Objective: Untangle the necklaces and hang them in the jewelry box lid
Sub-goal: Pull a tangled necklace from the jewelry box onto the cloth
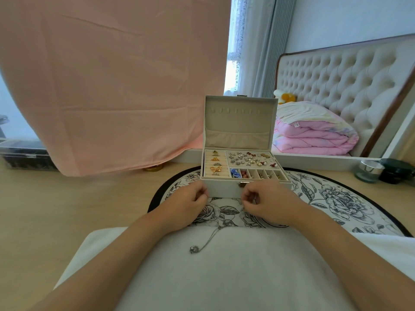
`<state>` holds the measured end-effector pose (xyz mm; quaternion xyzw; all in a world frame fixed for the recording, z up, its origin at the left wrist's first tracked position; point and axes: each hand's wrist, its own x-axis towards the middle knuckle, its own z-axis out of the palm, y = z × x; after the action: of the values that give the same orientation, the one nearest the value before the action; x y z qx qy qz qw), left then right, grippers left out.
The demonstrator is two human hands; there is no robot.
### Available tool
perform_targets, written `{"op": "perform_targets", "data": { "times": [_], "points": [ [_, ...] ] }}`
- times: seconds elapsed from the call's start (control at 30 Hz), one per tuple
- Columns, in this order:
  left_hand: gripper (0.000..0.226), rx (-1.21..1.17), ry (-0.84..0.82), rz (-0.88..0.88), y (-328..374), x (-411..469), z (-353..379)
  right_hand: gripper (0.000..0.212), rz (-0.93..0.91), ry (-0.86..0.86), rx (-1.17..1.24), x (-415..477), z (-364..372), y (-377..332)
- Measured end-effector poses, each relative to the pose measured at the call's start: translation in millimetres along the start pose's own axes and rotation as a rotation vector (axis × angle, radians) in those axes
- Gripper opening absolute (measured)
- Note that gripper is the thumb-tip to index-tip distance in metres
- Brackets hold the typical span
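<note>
A white jewelry box (224,188) stands open on a round floral mat (336,198). Its upright lid (240,122) shows a row of small hooks near the top and a pocket below, with nothing hanging there. Rings, earrings and beads fill the tray. A thin silver necklace (210,237) with a round pendant (193,249) trails down over my white garment. My left hand (186,202) and my right hand (267,203) sit just in front of the box, fingers curled and pinched together; the chain runs up toward the right hand, but what each pinches is too fine to see.
A pink cloth (112,86) hangs at the back left over a wooden tabletop (67,209). A mirror at the right reflects a bed. A glass jar (368,171) and a dark jar (396,170) stand at the far right. A clear plastic box (24,156) sits at the far left.
</note>
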<state>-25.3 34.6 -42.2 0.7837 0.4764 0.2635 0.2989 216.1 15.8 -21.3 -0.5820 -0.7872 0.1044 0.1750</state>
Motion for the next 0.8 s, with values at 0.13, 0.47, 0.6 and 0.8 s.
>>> {"op": "perform_targets", "data": {
  "times": [0.13, 0.47, 0.6, 0.8],
  "points": [
    [0.012, 0.288, -0.078, 0.023, 2, -4, -10, 0.006, -0.042, -0.063, -0.003, 0, 2, -8],
    [0.02, 0.736, 0.034, 0.225, 9, -3, -14, 0.011, -0.052, -0.062, -0.003, 8, 7, -18],
    [0.022, 0.766, 0.072, 0.337, 10, -1, -10, 0.019, -0.131, -0.115, -0.205, 14, 15, -21],
    [0.021, 0.687, 0.031, 0.344, 6, 6, 7, 0.017, -0.178, -0.102, -0.265, 14, 18, -23]
  ]
}}
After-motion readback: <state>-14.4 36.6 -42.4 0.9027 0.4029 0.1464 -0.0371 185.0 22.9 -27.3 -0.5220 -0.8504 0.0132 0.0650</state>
